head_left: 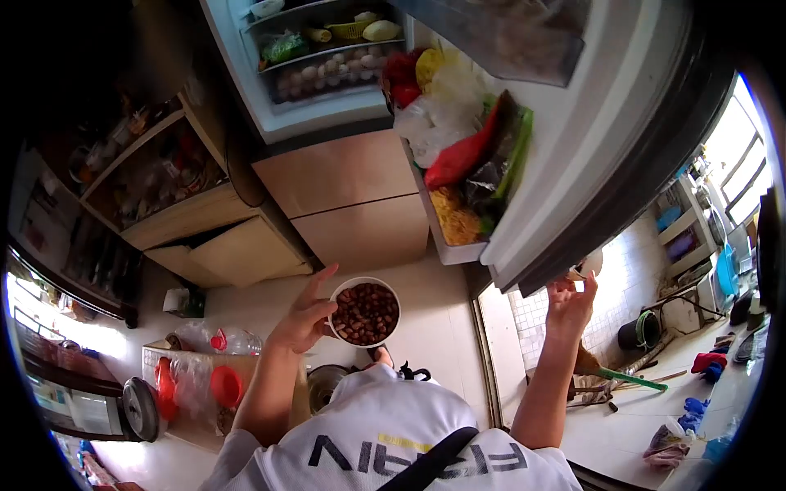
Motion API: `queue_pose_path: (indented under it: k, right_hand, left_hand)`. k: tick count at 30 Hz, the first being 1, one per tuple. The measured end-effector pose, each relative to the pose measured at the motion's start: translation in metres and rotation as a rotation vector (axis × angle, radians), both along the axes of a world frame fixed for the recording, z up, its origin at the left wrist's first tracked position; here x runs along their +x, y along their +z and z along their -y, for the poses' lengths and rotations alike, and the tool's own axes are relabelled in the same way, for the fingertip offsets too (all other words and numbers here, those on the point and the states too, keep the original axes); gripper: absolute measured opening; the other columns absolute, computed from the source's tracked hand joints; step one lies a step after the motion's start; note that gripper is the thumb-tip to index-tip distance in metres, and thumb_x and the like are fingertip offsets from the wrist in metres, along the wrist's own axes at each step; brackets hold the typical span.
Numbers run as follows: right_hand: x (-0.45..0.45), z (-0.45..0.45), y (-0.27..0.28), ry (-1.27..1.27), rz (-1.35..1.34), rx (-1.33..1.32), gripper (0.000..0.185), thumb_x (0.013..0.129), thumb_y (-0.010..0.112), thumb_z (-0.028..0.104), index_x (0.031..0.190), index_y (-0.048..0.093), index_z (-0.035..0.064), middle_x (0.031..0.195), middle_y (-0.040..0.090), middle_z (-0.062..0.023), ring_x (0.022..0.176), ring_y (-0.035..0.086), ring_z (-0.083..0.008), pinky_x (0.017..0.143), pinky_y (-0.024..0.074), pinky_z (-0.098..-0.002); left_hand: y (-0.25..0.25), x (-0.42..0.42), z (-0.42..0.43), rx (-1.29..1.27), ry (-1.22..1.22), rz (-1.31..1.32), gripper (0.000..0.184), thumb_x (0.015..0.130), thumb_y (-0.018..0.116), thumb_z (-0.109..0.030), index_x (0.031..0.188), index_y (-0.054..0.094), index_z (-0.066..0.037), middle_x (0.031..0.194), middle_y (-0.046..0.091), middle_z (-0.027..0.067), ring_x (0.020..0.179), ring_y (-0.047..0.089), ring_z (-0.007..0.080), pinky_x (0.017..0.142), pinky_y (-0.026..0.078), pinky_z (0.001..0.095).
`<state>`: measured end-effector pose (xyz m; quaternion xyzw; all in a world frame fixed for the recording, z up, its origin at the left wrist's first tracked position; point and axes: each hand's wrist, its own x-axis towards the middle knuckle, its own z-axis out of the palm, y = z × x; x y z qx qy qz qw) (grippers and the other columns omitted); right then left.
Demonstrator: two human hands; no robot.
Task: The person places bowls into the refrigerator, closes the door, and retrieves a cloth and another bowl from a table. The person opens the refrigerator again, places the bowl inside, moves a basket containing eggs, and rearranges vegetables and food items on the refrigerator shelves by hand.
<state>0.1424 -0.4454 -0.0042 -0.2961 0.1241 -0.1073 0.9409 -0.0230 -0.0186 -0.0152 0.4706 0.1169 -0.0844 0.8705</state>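
Observation:
A white bowl of reddish-brown nuts or beans point(365, 313) is held by its left rim in my left hand point(304, 317), the thumb at the rim and a finger stretched out. My right hand point(571, 307) is raised at the lower edge of the open fridge door point(606, 155), fingers bent around a small pale round thing point(591, 263) that I cannot make out. The open fridge point(327, 61) shows eggs point(327, 72) and vegetables on its shelves. Bagged food and a red package point(468, 154) fill the door shelf.
Left of the fridge stands a wooden cabinet point(237, 245) with cluttered shelves. A plastic bottle point(239, 342) and red containers point(226, 386) are at the lower left. A metal pot point(326, 386) sits near my body. To the right are a doorway, a black bucket point(639, 331) and a green-handled tool point(634, 380).

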Motion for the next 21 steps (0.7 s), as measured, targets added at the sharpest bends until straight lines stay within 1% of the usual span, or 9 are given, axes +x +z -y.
queue_pose_path:
  k: [1, 5, 6, 8, 10, 14, 16, 19, 21]
  right_hand:
    - [0.000, 0.008, 0.004, -0.016, -0.007, -0.025, 0.046, 0.093, 0.068, 0.032, 0.126, 0.053, 0.0040, 0.109, 0.060, -0.0132, 0.100, 0.065, -0.0241, 0.087, 0.0621, -0.0391]
    - [0.003, 0.048, -0.003, -0.079, 0.086, -0.057, 0.042, 0.094, 0.065, 0.035, 0.118, 0.056, 0.0024, 0.083, 0.066, -0.0105, 0.064, 0.064, -0.0154, 0.101, 0.0537, -0.0496]
    - [0.001, 0.063, -0.014, -0.059, 0.123, -0.051, 0.046, 0.097, 0.062, 0.035, 0.131, 0.050, 0.0056, 0.113, 0.058, -0.0098, 0.096, 0.060, -0.0194, 0.102, 0.0505, -0.0571]
    - [-0.022, 0.082, -0.018, -0.016, 0.181, -0.032, 0.048, 0.097, 0.061, 0.034, 0.131, 0.049, 0.0032, 0.110, 0.060, -0.0101, 0.093, 0.062, -0.0197, 0.105, 0.0484, -0.0604]
    - [-0.052, 0.075, -0.015, -0.234, 0.133, -0.142, 0.048, 0.097, 0.061, 0.034, 0.130, 0.051, 0.0007, 0.104, 0.063, -0.0099, 0.089, 0.065, -0.0198, 0.105, 0.0483, -0.0602]
    - [-0.108, 0.088, -0.037, -0.245, 0.064, -0.012, 0.048, 0.097, 0.058, 0.034, 0.135, 0.052, 0.0059, 0.118, 0.065, -0.0109, 0.088, 0.065, -0.0171, 0.107, 0.0472, -0.0538]
    - [-0.132, 0.079, -0.048, -0.192, -0.014, -0.089, 0.047, 0.095, 0.058, 0.034, 0.133, 0.051, 0.0071, 0.126, 0.063, -0.0117, 0.098, 0.067, -0.0235, 0.098, 0.0540, -0.0544]
    - [-0.144, 0.056, -0.083, -0.095, -0.135, -0.168, 0.039, 0.095, 0.057, 0.032, 0.127, 0.051, 0.0112, 0.117, 0.068, -0.0094, 0.074, 0.068, -0.0203, 0.081, 0.0598, -0.0474]
    - [-0.147, 0.036, -0.095, 0.149, -0.159, -0.256, 0.045, 0.092, 0.058, 0.027, 0.131, 0.042, 0.0121, 0.116, 0.066, -0.0119, 0.079, 0.071, -0.0239, 0.076, 0.0630, -0.0474]
  left_hand:
    - [-0.001, 0.000, 0.000, 0.009, 0.003, 0.006, 0.082, 0.092, 0.066, -0.011, 0.158, 0.017, -0.019, 0.107, 0.070, 0.0163, 0.091, 0.073, 0.0253, 0.071, 0.065, 0.0436]
    - [-0.011, 0.001, 0.000, 0.025, 0.022, -0.014, 0.079, 0.091, 0.067, -0.013, 0.156, 0.022, -0.019, 0.113, 0.067, 0.0146, 0.093, 0.072, 0.0264, 0.070, 0.065, 0.0429]
    - [-0.015, 0.000, -0.002, 0.038, 0.017, -0.014, 0.078, 0.090, 0.067, -0.013, 0.155, 0.025, -0.018, 0.121, 0.064, 0.0158, 0.099, 0.071, 0.0277, 0.070, 0.065, 0.0427]
    - [-0.014, -0.005, -0.002, 0.068, 0.030, -0.041, 0.075, 0.089, 0.068, -0.014, 0.153, 0.029, -0.017, 0.128, 0.061, 0.0167, 0.103, 0.070, 0.0290, 0.070, 0.065, 0.0426]
    - [-0.009, -0.008, 0.003, 0.102, 0.073, -0.067, 0.073, 0.089, 0.068, -0.015, 0.151, 0.031, -0.016, 0.127, 0.062, 0.0163, 0.102, 0.070, 0.0288, 0.070, 0.065, 0.0425]
    - [-0.017, -0.010, 0.010, 0.067, 0.096, -0.028, 0.063, 0.092, 0.066, -0.015, 0.147, 0.034, -0.014, 0.118, 0.066, 0.0129, 0.098, 0.071, 0.0264, 0.076, 0.063, 0.0453]
    - [-0.022, -0.010, 0.009, 0.033, 0.103, -0.026, 0.057, 0.092, 0.066, -0.016, 0.143, 0.040, -0.012, 0.118, 0.066, 0.0128, 0.098, 0.071, 0.0269, 0.078, 0.063, 0.0460]
    - [-0.029, -0.010, 0.014, -0.016, 0.182, -0.018, 0.047, 0.093, 0.067, -0.019, 0.135, 0.048, -0.009, 0.119, 0.066, 0.0127, 0.098, 0.071, 0.0264, 0.080, 0.062, 0.0469]
    - [-0.033, -0.006, 0.013, -0.051, 0.188, -0.014, 0.043, 0.093, 0.067, -0.021, 0.131, 0.051, -0.008, 0.119, 0.067, 0.0125, 0.098, 0.071, 0.0262, 0.080, 0.062, 0.0467]
